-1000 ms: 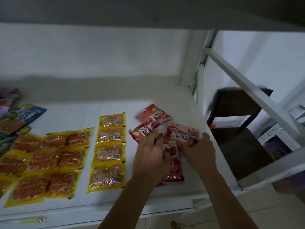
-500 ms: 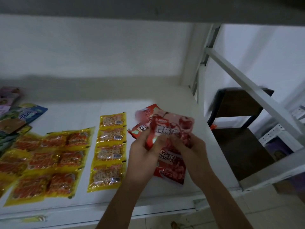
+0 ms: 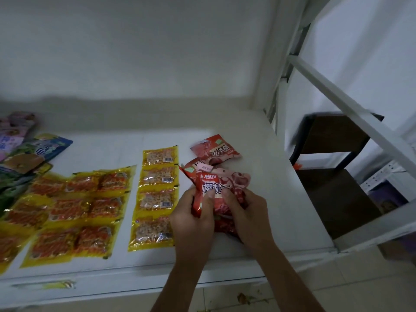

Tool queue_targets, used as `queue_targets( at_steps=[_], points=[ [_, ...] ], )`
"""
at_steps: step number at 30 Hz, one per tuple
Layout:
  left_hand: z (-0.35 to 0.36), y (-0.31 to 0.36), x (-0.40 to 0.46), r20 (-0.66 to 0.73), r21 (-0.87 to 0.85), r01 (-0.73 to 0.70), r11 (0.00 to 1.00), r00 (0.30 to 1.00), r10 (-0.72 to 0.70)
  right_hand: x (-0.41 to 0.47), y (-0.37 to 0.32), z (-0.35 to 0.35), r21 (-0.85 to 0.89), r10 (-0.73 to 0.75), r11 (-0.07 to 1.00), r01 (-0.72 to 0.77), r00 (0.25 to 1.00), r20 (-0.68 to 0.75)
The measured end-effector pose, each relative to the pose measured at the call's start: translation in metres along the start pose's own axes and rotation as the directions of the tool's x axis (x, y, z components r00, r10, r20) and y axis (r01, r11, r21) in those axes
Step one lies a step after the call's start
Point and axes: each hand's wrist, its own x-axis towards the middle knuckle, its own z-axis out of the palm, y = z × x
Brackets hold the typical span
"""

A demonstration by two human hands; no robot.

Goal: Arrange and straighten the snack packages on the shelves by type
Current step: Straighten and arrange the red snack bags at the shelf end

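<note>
Red cherry-snack packets are the ones being dealt with now — a small bunch of them is gathered upright between both hands, above the right end of the white shelf. The left hand has its fingers curled round the left edge of the bunch with the thumb pressed on the front packet; the right hand grips the right side the same way. Two more red packets lie loose and askew on the shelf just behind the held ones.

To the left, the pale-nut yellow packets already sit in a straight column, and the orange-filled yellow packets lie in rough rows beside them. Blue and purple bags are heaped at the far left.

By my reading, the step in hand is squaring up the red type into one neat stack. The next move likely calls for setting the bunch down flat, parallel to the yellow column and a little apart from it — then drawing in the two stray packets so they line up too.
</note>
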Motion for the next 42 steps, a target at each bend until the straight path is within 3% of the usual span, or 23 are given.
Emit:
queue_targets(
  at_steps=[2,7,11,16,21,24,28,33,37,42],
  points=[
    [-0.003,-0.005,0.004,0.029,-0.037,0.028,0.999,0.999,-0.027,-0.002,-0.001,0.0,0.011,-0.022,1.0,0.022,1.0,0.018],
    [-0.008,-0.009,0.007,0.101,-0.128,0.066,0.99,0.993,-0.053,-0.004,-0.003,0.0,0.235,0.058,0.969,-0.076,0.995,0.084],
    [-0.008,-0.009,0.006,0.14,-0.262,0.106,0.959,0.988,-0.071,-0.003,-0.001,-0.001,0.203,0.035,0.978,-0.044,0.998,0.045],
    [-0.011,-0.006,0.011,0.196,-0.265,0.109,0.958,0.979,-0.058,-0.002,0.002,-0.001,0.097,-0.008,0.995,0.009,1.0,-0.01],
    [-0.015,-0.012,0.013,0.213,-0.243,0.103,0.965,0.976,-0.05,-0.005,-0.002,-0.001,0.266,0.068,0.96,-0.085,0.995,0.073],
    [-0.014,-0.013,0.011,0.2,-0.238,0.078,0.968,0.979,-0.03,-0.003,0.004,0.0,0.168,0.065,0.983,-0.067,0.998,0.017],
    [-0.014,-0.013,0.012,0.193,-0.243,0.054,0.968,0.981,-0.006,-0.002,0.006,0.002,-0.012,-0.045,0.999,0.045,0.998,-0.044],
    [-0.014,-0.013,0.015,0.21,-0.173,0.076,0.982,0.977,-0.038,-0.003,0.002,0.002,0.081,-0.035,0.996,0.036,0.999,-0.01],
    [-0.011,-0.011,0.01,0.124,-0.208,0.094,0.974,0.99,-0.07,-0.002,0.003,0.0,0.179,0.002,0.984,-0.018,0.996,0.089],
    [-0.016,-0.009,0.012,0.138,-0.319,0.16,0.934,0.983,-0.122,0.002,0.006,0.004,-0.061,-0.039,0.997,0.04,0.999,0.017]
  ],
)
